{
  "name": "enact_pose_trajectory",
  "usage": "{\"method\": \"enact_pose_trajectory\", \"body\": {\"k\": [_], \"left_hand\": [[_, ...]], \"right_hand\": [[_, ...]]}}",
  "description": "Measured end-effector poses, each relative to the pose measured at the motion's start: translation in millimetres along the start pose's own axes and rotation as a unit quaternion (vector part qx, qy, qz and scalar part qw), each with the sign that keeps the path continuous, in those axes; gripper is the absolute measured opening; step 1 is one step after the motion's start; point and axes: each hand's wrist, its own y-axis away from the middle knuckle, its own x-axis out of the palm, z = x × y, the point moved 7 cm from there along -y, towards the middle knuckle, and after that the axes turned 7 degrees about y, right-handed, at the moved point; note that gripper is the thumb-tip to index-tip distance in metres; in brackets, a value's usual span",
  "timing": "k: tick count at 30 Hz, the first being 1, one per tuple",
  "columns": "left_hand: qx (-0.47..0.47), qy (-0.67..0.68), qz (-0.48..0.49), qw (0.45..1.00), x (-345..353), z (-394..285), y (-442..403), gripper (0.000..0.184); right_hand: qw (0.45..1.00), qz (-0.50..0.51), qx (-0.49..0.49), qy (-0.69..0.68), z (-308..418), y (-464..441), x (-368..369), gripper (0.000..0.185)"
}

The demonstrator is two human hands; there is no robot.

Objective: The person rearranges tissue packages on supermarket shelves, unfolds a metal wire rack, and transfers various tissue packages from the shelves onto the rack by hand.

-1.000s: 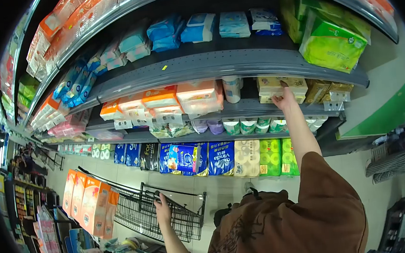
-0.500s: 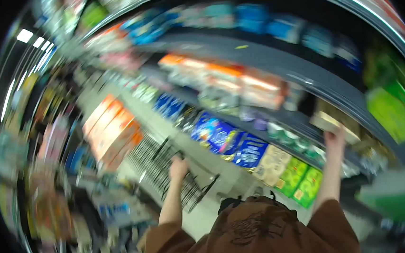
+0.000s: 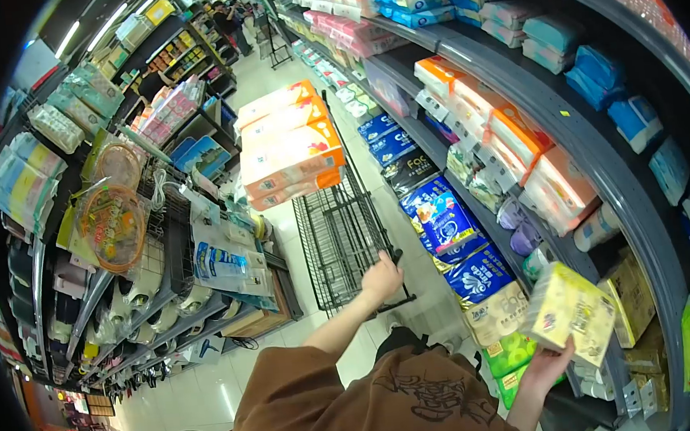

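Note:
My right hand (image 3: 550,364) grips a pale yellow tissue pack (image 3: 573,312) by its lower edge, in front of the right-hand shelf and clear of it. Similar yellow packs (image 3: 629,298) sit on the shelf just behind. My left hand (image 3: 383,277) is closed round the handle of a black wire shopping cart (image 3: 339,240). Orange and white tissue packs (image 3: 287,151) are stacked at the cart's far end.
Shelves (image 3: 613,125) of tissue and wipe packs curve along the right. Blue Vinda packs (image 3: 479,274) stand low beside the aisle. Hanging goods on a rack (image 3: 119,225) line the left. A person (image 3: 226,26) stands far down the aisle.
The view has swung left along the aisle. My right hand has drawn the yellow pack out from the shelf. My left hand stays on the cart handle.

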Motion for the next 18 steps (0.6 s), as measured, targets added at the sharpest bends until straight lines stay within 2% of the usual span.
{"method": "enact_pose_trajectory", "body": {"k": [2,5,7,8,11,12,13,14,15,16,18], "left_hand": [[0.012,-0.005,0.019,1.000,3.4,-4.8,12.7,0.057],[0.020,0.026,0.052,0.998,-2.4,-13.4,30.3,0.064],[0.021,0.069,0.089,0.993,-2.7,-8.2,35.4,0.077],[0.000,0.088,0.096,0.991,-10.8,-7.0,42.4,0.076],[0.104,0.001,-0.052,0.993,-59.9,-14.7,56.8,0.061],[0.102,0.096,-0.064,0.988,-73.1,-11.3,62.1,0.050],[0.101,0.241,0.010,0.965,-74.2,-4.9,63.5,0.051],[0.097,0.380,0.084,0.916,-75.1,1.1,66.8,0.051],[0.090,0.508,0.155,0.843,-76.2,5.6,73.2,0.051],[0.036,0.596,0.258,0.760,-69.7,10.7,83.8,0.057],[-0.011,0.692,0.281,0.665,-74.3,22.5,101.0,0.062]], "right_hand": [[0.995,0.065,0.064,0.029,-37.2,14.6,13.7,0.055],[0.978,0.159,0.125,0.050,-62.6,57.0,77.6,0.063],[0.955,0.231,0.176,0.054,-87.3,71.0,107.2,0.063],[0.942,0.266,0.199,0.054,-101.3,77.9,118.5,0.062],[0.931,0.312,0.158,0.108,-134.7,80.6,139.0,0.062],[0.920,0.332,0.103,0.184,-127.2,91.1,151.2,0.062],[0.912,0.347,0.145,0.163,-136.3,95.0,155.8,0.062],[0.903,0.360,0.188,0.142,-146.2,98.3,158.4,0.062],[0.892,0.370,0.232,0.120,-151.1,107.9,164.0,0.062],[0.885,0.359,0.284,0.089,-150.2,117.3,171.8,0.058],[0.873,0.384,0.256,0.156,-157.2,119.9,184.8,0.058]]}}
